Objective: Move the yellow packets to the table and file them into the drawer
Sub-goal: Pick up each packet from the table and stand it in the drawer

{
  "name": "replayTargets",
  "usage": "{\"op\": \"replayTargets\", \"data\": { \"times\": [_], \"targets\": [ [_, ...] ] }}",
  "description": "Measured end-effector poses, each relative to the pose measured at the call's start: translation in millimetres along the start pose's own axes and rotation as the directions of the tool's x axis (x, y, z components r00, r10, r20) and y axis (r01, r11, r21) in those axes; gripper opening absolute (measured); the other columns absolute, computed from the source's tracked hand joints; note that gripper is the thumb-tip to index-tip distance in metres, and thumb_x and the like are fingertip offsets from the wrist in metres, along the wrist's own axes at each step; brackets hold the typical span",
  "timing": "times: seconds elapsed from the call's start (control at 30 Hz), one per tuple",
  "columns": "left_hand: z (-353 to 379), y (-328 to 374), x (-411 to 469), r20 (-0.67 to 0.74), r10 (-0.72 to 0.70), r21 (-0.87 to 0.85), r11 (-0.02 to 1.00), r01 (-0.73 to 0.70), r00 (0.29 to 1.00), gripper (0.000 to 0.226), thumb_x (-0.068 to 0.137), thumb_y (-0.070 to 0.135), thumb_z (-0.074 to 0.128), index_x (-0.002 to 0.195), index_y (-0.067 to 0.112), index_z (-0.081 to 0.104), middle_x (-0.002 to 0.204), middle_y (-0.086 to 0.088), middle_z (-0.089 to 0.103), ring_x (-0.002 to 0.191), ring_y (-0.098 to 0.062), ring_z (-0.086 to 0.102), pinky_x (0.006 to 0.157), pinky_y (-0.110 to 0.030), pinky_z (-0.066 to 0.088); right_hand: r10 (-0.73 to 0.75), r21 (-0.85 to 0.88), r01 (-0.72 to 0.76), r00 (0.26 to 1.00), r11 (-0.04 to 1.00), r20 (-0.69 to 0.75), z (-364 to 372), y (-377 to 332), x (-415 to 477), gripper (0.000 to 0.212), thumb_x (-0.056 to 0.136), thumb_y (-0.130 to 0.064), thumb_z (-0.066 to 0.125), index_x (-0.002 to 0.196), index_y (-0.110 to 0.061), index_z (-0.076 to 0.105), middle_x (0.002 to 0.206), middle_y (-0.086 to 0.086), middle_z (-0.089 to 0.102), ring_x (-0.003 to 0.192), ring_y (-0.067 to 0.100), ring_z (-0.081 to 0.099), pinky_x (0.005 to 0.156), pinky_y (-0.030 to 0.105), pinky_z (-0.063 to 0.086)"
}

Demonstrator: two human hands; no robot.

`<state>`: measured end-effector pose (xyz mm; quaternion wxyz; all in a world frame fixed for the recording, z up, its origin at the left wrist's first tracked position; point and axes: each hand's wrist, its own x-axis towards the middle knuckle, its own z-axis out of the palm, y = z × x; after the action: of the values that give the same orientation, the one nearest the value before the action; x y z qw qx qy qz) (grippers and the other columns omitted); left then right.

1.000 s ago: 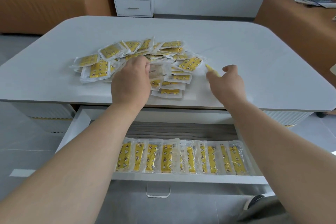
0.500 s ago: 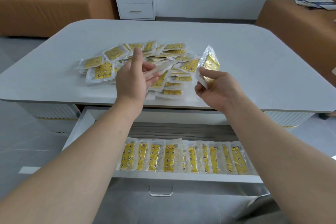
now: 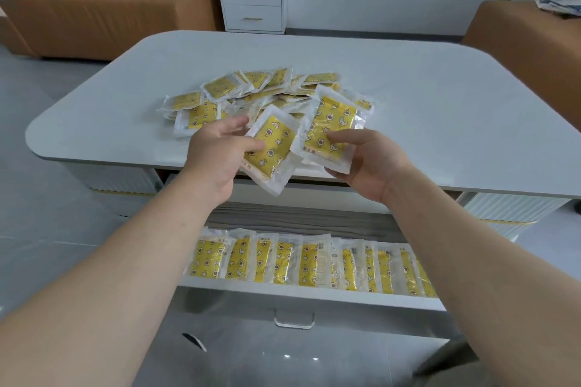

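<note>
A loose pile of yellow packets (image 3: 251,88) in clear wrappers lies on the white table (image 3: 440,122). My left hand (image 3: 217,151) grips one yellow packet (image 3: 273,148) by its left edge, above the table's front edge. My right hand (image 3: 367,163) holds another yellow packet (image 3: 330,126) upright beside it; the two packets nearly touch. Below, the open drawer (image 3: 298,292) carries a row of several packets (image 3: 308,264) standing side by side along its front.
A white two-drawer cabinet (image 3: 253,0) stands against the far wall. Brown sofas sit at the back left (image 3: 94,22) and at the right (image 3: 528,38). Grey tiled floor surrounds the table. The drawer's handle (image 3: 294,320) juts toward me.
Both hands have lifted off the pile and drawn back toward me. My left hand has taken hold of a packet; my right hand has turned its packet face-up.
</note>
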<state>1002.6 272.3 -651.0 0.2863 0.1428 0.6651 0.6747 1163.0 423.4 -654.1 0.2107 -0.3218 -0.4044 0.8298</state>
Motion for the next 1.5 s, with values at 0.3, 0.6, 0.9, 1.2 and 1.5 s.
{"op": "replayTargets", "data": {
  "times": [0.3, 0.6, 0.9, 1.2, 1.5],
  "targets": [
    [-39.0, -3.4, -6.2, 0.077, -0.233, 0.208, 0.955, 0.213, 0.969, 0.037, 0.083, -0.017, 0.064, 0.114, 0.004, 0.071, 0.103, -0.016, 0.076, 0.097, -0.033, 0.074, 0.088, -0.049, 0.059, 0.095, -0.233, -0.057, 0.984, 0.971, 0.152, 19.4, 24.2, -0.4, 0.043, 0.086, 0.003, 0.069, 0.128, -0.002, 0.062, 0.125, 0.020, 0.069, 0.108, 0.030, 0.071, 0.095, 0.047, 0.058],
    [-69.0, -27.2, 7.8, -0.044, -0.326, 0.492, 0.816, 0.304, 0.944, 0.028, 0.087, 0.000, 0.073, 0.114, 0.004, 0.067, 0.109, -0.014, 0.072, 0.102, -0.030, 0.068, 0.098, -0.046, 0.052, 0.209, -0.475, -0.119, 0.968, 0.872, 0.139, 26.3, 52.7, 6.2, 0.043, 0.090, 0.001, 0.068, 0.131, 0.009, 0.058, 0.116, 0.022, 0.073, 0.106, 0.035, 0.072, 0.102, 0.052, 0.053],
    [-89.6, -78.3, 18.0, -0.181, -0.455, 0.753, 0.506, 0.421, 0.872, 0.034, 0.087, 0.010, 0.077, 0.116, 0.001, 0.061, 0.109, -0.016, 0.069, 0.102, -0.035, 0.066, 0.092, -0.049, 0.056, 0.323, -0.708, -0.188, 0.944, 0.681, 0.060, 24.8, 85.3, 18.0, 0.033, 0.087, 0.002, 0.075, 0.118, -0.004, 0.066, 0.106, 0.011, 0.078, 0.096, 0.028, 0.076, 0.090, 0.046, 0.061],
    [-73.5, -98.3, 15.6, -0.052, -0.430, 0.940, 0.284, 0.190, 0.901, 0.078, 0.080, 0.021, 0.085, 0.146, 0.010, 0.045, 0.123, -0.010, 0.062, 0.105, -0.029, 0.065, 0.089, -0.041, 0.058, 0.346, -0.749, -0.302, 0.932, 0.590, -0.103, 20.9, 101.5, 25.6, 0.035, 0.083, 0.004, 0.078, 0.113, 0.000, 0.061, 0.102, 0.017, 0.076, 0.091, 0.031, 0.076, 0.084, 0.047, 0.062],
    [-76.8, -101.8, 12.3, 0.078, -0.286, 0.982, -0.143, -0.123, 0.955, 0.078, 0.076, 0.058, 0.079, 0.135, 0.020, 0.046, 0.130, -0.001, 0.060, 0.113, -0.024, 0.060, 0.082, -0.036, 0.052, 0.391, -0.786, -0.368, 0.903, 0.497, -0.176, 23.6, 131.7, 34.2, 0.032, 0.082, 0.003, 0.080, 0.107, 0.003, 0.061, 0.101, 0.021, 0.075, 0.092, 0.033, 0.076, 0.081, 0.043, 0.063]
  ]
}}
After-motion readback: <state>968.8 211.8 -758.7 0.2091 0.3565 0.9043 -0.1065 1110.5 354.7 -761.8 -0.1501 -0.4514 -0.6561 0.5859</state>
